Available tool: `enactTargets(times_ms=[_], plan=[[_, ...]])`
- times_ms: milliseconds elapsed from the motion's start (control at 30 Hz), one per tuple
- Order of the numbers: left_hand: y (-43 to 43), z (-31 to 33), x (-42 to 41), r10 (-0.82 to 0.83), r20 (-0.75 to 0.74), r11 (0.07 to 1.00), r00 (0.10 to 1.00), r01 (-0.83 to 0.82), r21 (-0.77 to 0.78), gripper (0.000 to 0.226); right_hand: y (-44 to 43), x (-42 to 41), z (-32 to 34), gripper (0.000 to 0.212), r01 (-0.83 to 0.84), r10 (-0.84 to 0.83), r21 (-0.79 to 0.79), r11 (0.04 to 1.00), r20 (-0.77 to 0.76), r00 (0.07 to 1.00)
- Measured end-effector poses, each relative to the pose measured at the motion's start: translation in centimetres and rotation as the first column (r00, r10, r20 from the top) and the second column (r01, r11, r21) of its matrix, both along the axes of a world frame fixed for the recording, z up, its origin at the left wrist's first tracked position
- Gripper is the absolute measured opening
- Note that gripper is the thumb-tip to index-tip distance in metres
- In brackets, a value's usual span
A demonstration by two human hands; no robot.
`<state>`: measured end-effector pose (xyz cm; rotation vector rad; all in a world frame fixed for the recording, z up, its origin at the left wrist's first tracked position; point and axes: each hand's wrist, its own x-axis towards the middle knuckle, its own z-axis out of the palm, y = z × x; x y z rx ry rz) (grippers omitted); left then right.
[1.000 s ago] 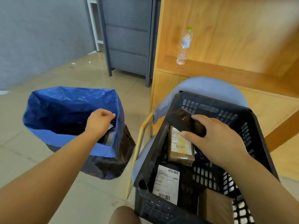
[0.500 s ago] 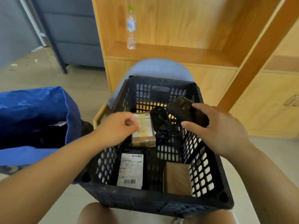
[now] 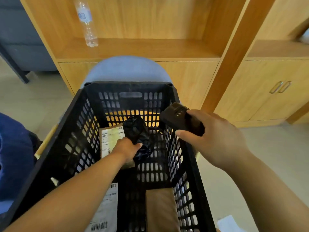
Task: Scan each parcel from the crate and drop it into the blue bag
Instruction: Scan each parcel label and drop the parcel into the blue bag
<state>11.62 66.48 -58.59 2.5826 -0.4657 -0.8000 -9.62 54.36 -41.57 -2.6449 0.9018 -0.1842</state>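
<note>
Pickup is the step under way. My left hand (image 3: 126, 149) is down inside the crate (image 3: 128, 86), with fingers and thumb closed on the near end of the black parcel (image 3: 135, 129). That parcel lies toward the far wall, partly over the labelled brown parcel (image 3: 110, 136). My right hand (image 3: 214, 138) grips the scanner (image 3: 181, 120) just above the crate's right rim.

I see no label on the black wrap, so I judge the next move is to lift it clear, turn it until a barcode shows, and bring it under the scanner. The wrap looks soft and crinkled and will likely sag, so it needs a firm hold. The blue bag (image 3: 13, 156) waits at my left. A white-labelled parcel (image 3: 107, 213) and a plain brown parcel (image 3: 160, 210) lie at the crate's near end, so the job is not nearly finished.
</note>
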Motion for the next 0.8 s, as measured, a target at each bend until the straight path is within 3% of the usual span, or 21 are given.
enactTargets(times_ms=[233,333,467,567,667,733,800], plan=[[-2.6,-2.8,-0.4,0.304,-0.057,0.939,0.951,-0.309,-0.149,0.052,-2.0,0.2,-1.1,0.065,0.033,-0.033,0.005,0.999,0.002,0.999],[-3.0,-2.1,-0.7,0.254,-0.062,0.929,0.965,-0.261,-0.264,0.037,-1.9,-0.3,-1.1,0.066,0.043,-0.043,0.002,0.999,0.013,0.999],[-2.3,1.3,-0.7,0.183,0.054,0.872,0.982,-0.136,-0.470,0.007,-1.1,-1.0,-0.5,0.064,0.040,-0.040,0.014,0.999,0.037,0.998],[-0.7,4.0,-0.2,0.130,0.282,0.857,0.950,0.036,-0.514,0.017,-0.2,-1.1,0.2,0.064,0.026,-0.027,0.018,0.999,0.062,0.998],[1.5,5.6,0.4,0.078,0.489,0.884,0.869,0.166,-0.437,0.007,0.6,-0.9,0.7,0.064,0.000,-0.002,0.015,1.000,0.084,0.996],[2.8,5.4,1.0,-0.065,0.544,0.944,0.837,0.228,-0.238,0.010,1.1,-0.6,0.8,0.064,-0.019,0.018,0.010,1.000,0.080,0.997],[3.7,4.9,1.1,-0.250,0.470,0.961,0.846,0.277,0.011,0.017,1.5,-0.2,0.9,0.064,-0.037,0.037,0.002,0.999,0.076,0.996]])
